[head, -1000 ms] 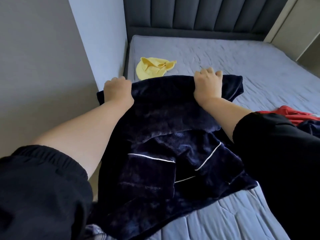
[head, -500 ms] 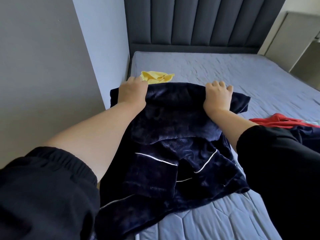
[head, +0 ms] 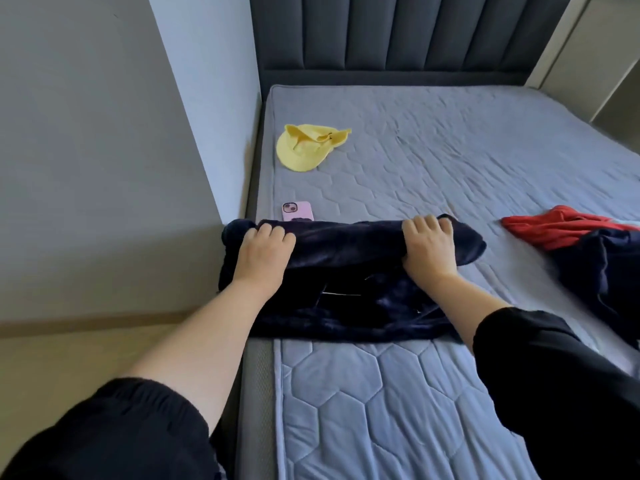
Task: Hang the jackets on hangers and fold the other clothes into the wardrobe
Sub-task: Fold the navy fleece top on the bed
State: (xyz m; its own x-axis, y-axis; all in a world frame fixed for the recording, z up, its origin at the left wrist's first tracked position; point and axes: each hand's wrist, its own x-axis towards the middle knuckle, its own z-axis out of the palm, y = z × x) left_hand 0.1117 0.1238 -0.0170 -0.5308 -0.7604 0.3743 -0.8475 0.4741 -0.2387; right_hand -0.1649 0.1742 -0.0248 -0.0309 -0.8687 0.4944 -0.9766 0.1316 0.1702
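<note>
**Across the bed's near left side, folded velvet gripped at both ends**

Along the left edge of the pale blue quilted mattress lies the dark navy velvet garment with white piping, doubled into a low band. Its far fold sits right under the fingers. The left hand curls its fingers over the fold's left end, and the right hand grips the right end, fingers bent round the roll. Half a second ago the garment was spread longer with its piping in plain view. It now lies shorter, with most of the piping tucked under. A pink-cased phone, unseen before, shows just beyond the fold
</note>
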